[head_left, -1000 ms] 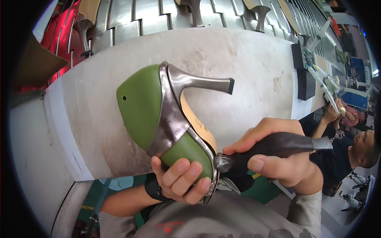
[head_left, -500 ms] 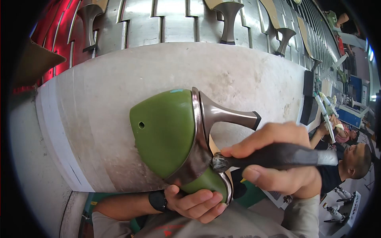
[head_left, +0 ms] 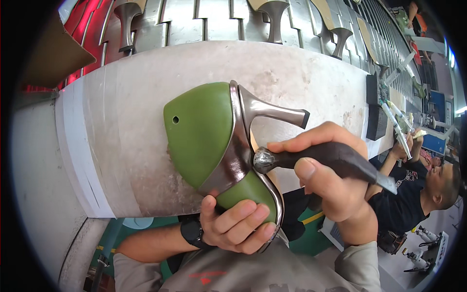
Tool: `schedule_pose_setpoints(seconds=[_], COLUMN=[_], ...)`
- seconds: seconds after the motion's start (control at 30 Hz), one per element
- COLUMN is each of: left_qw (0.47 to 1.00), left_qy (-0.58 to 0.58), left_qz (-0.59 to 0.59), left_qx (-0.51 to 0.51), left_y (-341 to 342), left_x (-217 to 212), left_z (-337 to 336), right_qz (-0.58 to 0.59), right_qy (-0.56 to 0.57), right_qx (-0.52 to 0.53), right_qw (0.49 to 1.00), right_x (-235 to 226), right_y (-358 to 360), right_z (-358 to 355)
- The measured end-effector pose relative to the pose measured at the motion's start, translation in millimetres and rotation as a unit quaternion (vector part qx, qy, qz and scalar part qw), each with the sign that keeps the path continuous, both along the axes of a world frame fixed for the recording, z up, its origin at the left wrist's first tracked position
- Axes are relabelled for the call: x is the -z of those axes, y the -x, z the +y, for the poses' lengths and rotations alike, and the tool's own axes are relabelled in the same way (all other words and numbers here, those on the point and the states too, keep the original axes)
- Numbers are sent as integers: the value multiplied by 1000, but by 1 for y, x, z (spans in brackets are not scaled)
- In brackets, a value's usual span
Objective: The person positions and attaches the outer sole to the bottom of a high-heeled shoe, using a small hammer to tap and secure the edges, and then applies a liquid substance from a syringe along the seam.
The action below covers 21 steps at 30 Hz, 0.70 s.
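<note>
Over the near edge of the pale, stained workbench (head_left: 146, 107), the person is holding a high-heeled shoe on a green last (head_left: 214, 141), sole side turned up and the metallic heel (head_left: 272, 111) pointing toward the right end of the bench. The left hand (head_left: 233, 225) is coming up from below, wrist bent back, fingers curled around the toe end of the shoe and clamping it firmly; a dark watch (head_left: 193, 232) is sitting on that wrist. The right hand (head_left: 331, 180) is reaching in from the right with the forearm rising from the lower edge, fingers and thumb wrapped tightly around the dark handle of a small hammer (head_left: 316, 158). The hammer's rounded metal head is pressing against the shiny silver upper at the shoe's waist, just below the heel. Along the far edge of the workbench, more heels are standing on a metal slatted conveyor (head_left: 219, 19). Beyond the right end, another person (head_left: 418, 190) in dark clothing is working.
</note>
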<state>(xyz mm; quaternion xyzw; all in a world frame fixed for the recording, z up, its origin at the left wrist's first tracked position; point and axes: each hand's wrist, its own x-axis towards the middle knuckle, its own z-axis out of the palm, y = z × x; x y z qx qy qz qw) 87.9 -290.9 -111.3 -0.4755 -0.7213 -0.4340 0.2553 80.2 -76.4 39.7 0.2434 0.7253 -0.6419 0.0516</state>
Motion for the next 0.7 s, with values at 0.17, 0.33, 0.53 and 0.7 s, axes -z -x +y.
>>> schedule_pose_setpoints(seconds=[0.17,0.33,0.53,0.7], left_qw=[999,1000,999,1000], left_qy=[16,10,14,18], left_qz=[-38,-28,-27,-7], left_qx=[2,9,14,7], left_y=[-6,-8,-4,0], left_x=[-1,-4,-3,0], left_z=[-6,0,-7,-4], right_qz=[-94,17,4,-58], right_qy=[-12,14,-96,-58], right_qx=[-74,19,-166,-139], right_qw=[993,1000,981,987], right_x=[-7,0,-11,-7], right_y=[34,5,52,34], right_z=[12,1,16,23])
